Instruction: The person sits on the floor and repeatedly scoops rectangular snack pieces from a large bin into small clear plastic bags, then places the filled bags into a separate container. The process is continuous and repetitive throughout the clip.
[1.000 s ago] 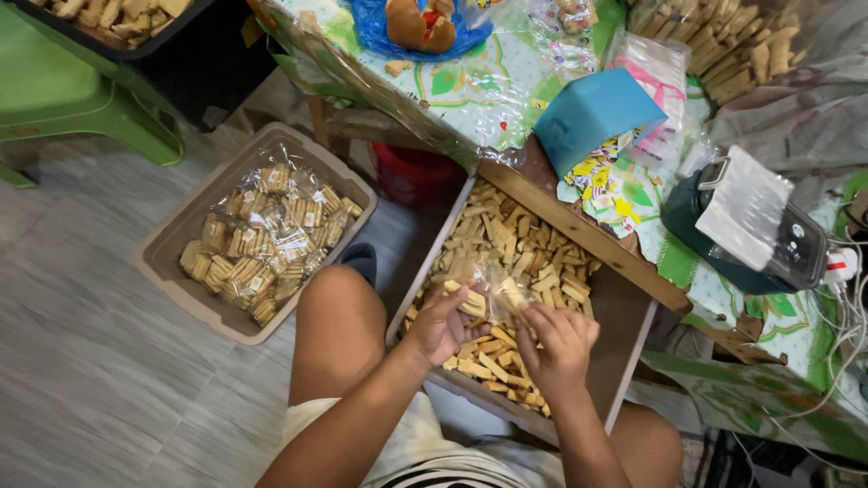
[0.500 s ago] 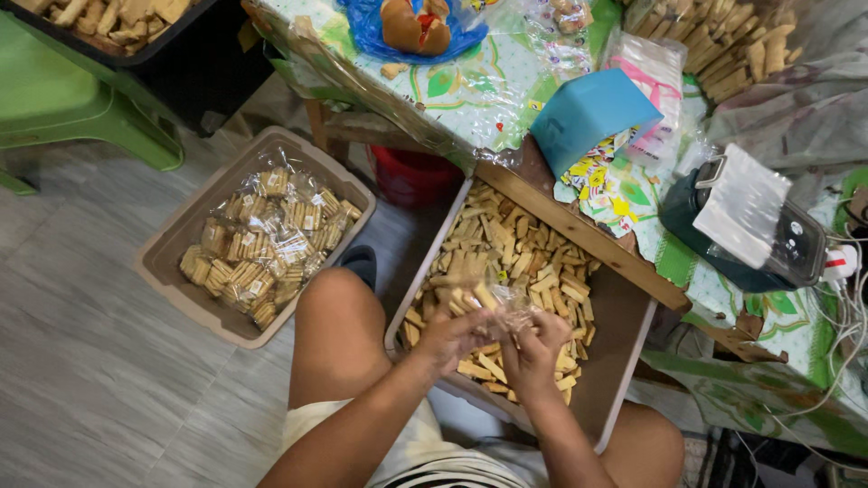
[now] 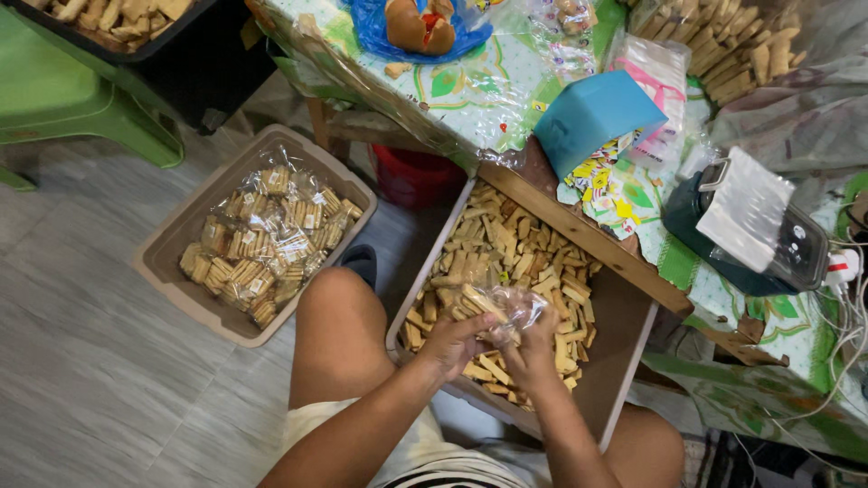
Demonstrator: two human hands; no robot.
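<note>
My left hand (image 3: 455, 343) and my right hand (image 3: 533, 354) are close together over a brown tray (image 3: 624, 348) resting on my lap. Between them they grip a small clear plastic bag (image 3: 504, 305) with tan stick-shaped biscuits inside; one biscuit pokes out toward the upper left. Loose biscuits (image 3: 506, 253) of the same kind fill the far and left part of the tray. The fingers of both hands are closed on the bag.
A beige tub (image 3: 172, 271) with several packed biscuit bags (image 3: 267, 239) sits on the floor to the left. A table with a patterned cloth (image 3: 461, 81) holds a blue box (image 3: 592, 113), a dark sealing device (image 3: 750, 235) and more biscuits. A green stool (image 3: 63, 108) stands at upper left.
My hands drew together and came nearer to me over the tray. The bag sits between both hands now, with more biscuits in it than a second ago.
</note>
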